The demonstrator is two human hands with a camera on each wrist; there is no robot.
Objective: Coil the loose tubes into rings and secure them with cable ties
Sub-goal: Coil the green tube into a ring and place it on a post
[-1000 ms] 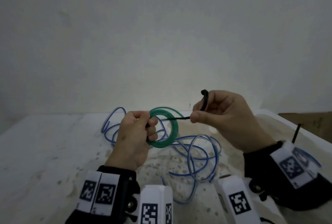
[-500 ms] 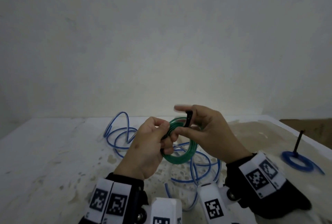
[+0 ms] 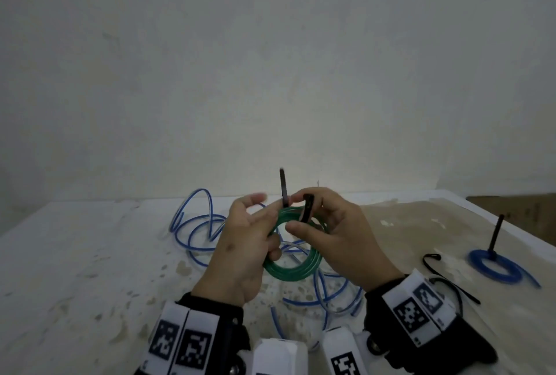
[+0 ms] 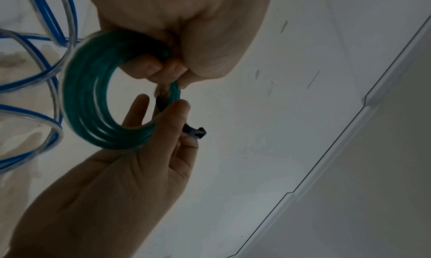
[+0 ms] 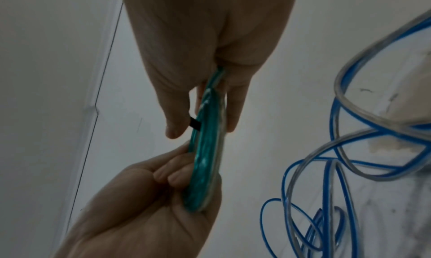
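- Left fingers (image 3: 272,249) curl round the green coil (image 3: 296,269); right fingers (image 3: 298,228) pinch the tie (image 3: 307,207).
- Tie's tail stands upright at centre frame, head just right of it.

Coil (image 3: 296,266) between hands, above loose tube (image 3: 198,233).

Two hands were in view, the left hand (image 3: 240,251) and the right hand (image 3: 337,242). There were two coiled rings of tube: one green ring (image 3: 293,269) and one blue ring (image 3: 493,266). One loose blue tube (image 3: 198,224) lay tangled on the one tabletop (image 3: 75,269). Three black cable ties showed: one at the green ring (image 3: 307,209), one on the blue ring (image 3: 495,236), and one lying loose (image 3: 451,284).
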